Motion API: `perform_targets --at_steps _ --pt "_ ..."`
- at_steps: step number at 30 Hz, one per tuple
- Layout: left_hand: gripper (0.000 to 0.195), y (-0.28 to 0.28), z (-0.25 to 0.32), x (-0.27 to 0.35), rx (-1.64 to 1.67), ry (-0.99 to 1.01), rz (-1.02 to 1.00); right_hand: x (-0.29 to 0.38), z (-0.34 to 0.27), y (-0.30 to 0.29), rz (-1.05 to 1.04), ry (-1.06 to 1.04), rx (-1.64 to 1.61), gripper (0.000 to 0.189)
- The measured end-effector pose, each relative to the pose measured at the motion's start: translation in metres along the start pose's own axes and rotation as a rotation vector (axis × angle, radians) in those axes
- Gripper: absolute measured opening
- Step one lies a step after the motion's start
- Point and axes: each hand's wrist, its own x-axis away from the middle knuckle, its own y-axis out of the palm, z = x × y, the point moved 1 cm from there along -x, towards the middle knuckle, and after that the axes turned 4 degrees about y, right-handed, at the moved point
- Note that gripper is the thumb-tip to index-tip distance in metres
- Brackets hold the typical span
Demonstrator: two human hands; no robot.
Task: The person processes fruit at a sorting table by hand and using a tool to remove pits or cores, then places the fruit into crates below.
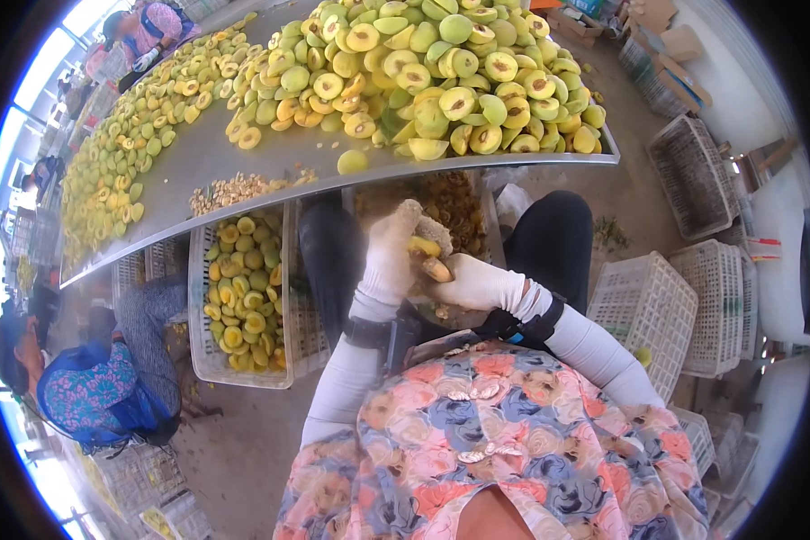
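Observation:
My left hand (399, 246), in a soiled white knit glove, is closed around a piece of yellow stone fruit (421, 246). Close against it is my right hand (476, 280), also gloved, with its fingers curled. A narrow brownish thing (437, 270) shows between the hands; whether it is a bare thumb or a held tool is unclear. Both hands are above my lap, over a crate (489, 223) of brownish fruit scraps. In front, a metal table (196, 158) bears a large heap of halved green-yellow stone fruit (432, 81).
A pile of pale pits (233, 191) lies near the table's front edge. Left of my knee stands a white plastic crate (241, 378) of fruit halves. A person (88, 391) sits at left, another (152, 34) beyond the table. Stacked crates (644, 310) stand at right.

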Motion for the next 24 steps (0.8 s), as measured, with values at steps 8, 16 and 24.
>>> perform_targets --at_steps 8,16,24 --pt "0.046 -0.001 -0.013 -0.022 -0.037 0.135 -0.215 -0.019 0.028 -0.006 -0.073 -0.083 -0.264 0.031" --pt "0.038 0.005 -0.024 -0.043 0.307 -0.062 -0.055 -0.018 0.012 -0.041 -0.188 -0.039 0.136 0.049" --pt "0.048 -0.052 0.001 -0.080 0.400 0.214 0.236 -0.047 0.024 -0.054 0.016 -0.064 0.596 0.032"
